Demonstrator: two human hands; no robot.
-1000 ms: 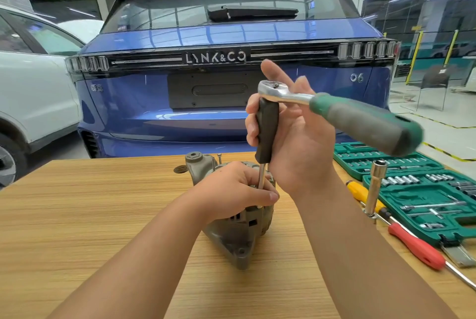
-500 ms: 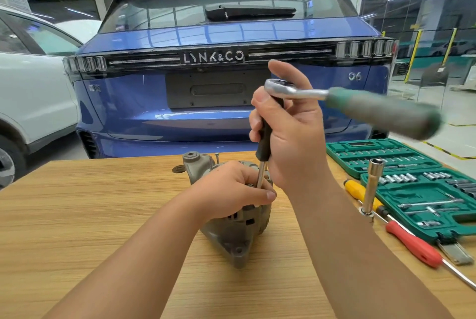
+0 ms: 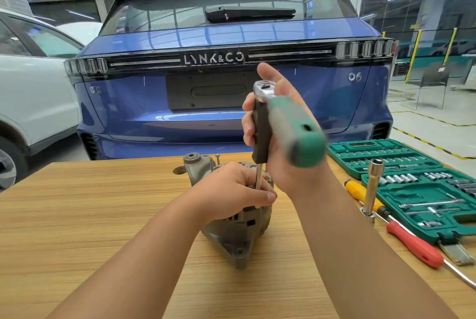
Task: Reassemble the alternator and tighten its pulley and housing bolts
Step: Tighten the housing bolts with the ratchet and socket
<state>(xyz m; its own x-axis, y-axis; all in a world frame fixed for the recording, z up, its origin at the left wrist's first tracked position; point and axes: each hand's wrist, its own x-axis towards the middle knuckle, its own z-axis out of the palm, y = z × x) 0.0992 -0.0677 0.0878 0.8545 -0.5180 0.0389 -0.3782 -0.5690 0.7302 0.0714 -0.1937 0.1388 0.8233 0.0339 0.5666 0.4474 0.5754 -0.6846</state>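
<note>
Alternator (image 3: 239, 238), grey cast housing, stands mid-table (image 3: 77, 215); left hand (image 3: 231, 189) grips its top, right hand (image 3: 280, 143) clasps the ratchet's (image 3: 291, 125) black extension (image 3: 261, 135). Bare wood left.

Bare tabletop (image 3: 77, 215) left of alternator (image 3: 231, 236); right crowded: upright extension (image 3: 373, 187), screwdrivers (image 3: 414, 246).

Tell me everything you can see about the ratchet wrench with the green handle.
The ratchet wrench has a shiny chrome head at the top and a thick green handle with a grey band, blurred by motion, its butt end pointing toward the camera and to the right. Its head sits on top of an upright black-handled driver, whose thin metal shaft runs down into the grey alternator on the wooden table. The right hand grips the driver just below the head; the left hand holds the alternator.
</note>
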